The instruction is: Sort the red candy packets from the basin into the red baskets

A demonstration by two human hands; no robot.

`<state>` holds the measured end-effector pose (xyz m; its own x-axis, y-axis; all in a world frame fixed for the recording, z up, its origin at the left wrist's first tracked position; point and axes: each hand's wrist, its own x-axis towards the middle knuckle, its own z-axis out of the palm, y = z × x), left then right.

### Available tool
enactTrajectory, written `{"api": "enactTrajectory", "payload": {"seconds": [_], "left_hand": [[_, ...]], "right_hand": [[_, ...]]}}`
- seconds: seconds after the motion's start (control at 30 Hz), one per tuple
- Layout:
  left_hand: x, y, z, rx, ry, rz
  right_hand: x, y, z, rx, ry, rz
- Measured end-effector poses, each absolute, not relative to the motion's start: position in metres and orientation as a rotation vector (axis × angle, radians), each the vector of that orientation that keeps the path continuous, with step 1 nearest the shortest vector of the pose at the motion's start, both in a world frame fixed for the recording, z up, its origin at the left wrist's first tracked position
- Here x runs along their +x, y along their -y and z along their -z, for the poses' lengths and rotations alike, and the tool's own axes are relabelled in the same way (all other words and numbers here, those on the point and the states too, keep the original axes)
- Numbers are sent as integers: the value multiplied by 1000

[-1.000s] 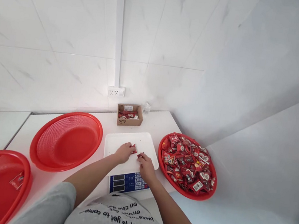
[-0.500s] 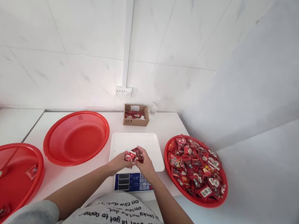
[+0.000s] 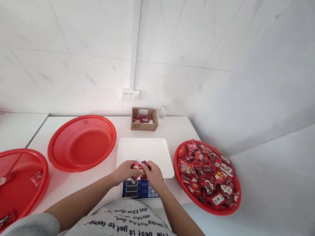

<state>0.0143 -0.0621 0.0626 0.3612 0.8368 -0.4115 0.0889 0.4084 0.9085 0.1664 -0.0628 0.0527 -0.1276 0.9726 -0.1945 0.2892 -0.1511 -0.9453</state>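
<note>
Small red-and-white snack packets (image 3: 137, 166) are pinched between my two hands, over the near edge of the scale's white pan (image 3: 141, 147). My left hand (image 3: 123, 173) grips them from the left side, fingers bent. From the right, my right hand (image 3: 153, 176) is closed on a darker red packet (image 3: 143, 176), its fingertips meeting those of the left. How many packets there are is hidden by the fingers. Below the hands shows the scale's blue panel (image 3: 146, 193) with dark displays and keys, partly covered.
A red basket (image 3: 175, 168) heaped with red packets stands at the right. Left of the scale is a bare red mesh basket (image 3: 91, 145); another basket (image 3: 43, 180) with several packets is nearer. A cardboard box (image 3: 144, 127) of packets and a clear glass (image 3: 162, 111) stand behind.
My hands have lowered slightly toward the scale's panel, and the packets have turned between the fingers, with more of them covered. The view has shifted a little.
</note>
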Motion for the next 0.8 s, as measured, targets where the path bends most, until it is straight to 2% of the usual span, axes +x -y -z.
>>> {"api": "enactTrajectory", "payload": {"seconds": [0.07,0.47,0.67,0.8], "left_hand": [[18,64,-63,1070,-1113,-652],[15,73,-58,923,-1094,-693],[-18,60,-60,674,-1089,-906],[-69,32,-73,186,-1312,-1263]], "right_hand": [[166,63,-50,-1510,1435,-1221],[160,74,-45,-1318,1257,-1499],[164,83,-46,-1371,1215,-1551],[190,90,-40,-1482,1188,-1446]]}}
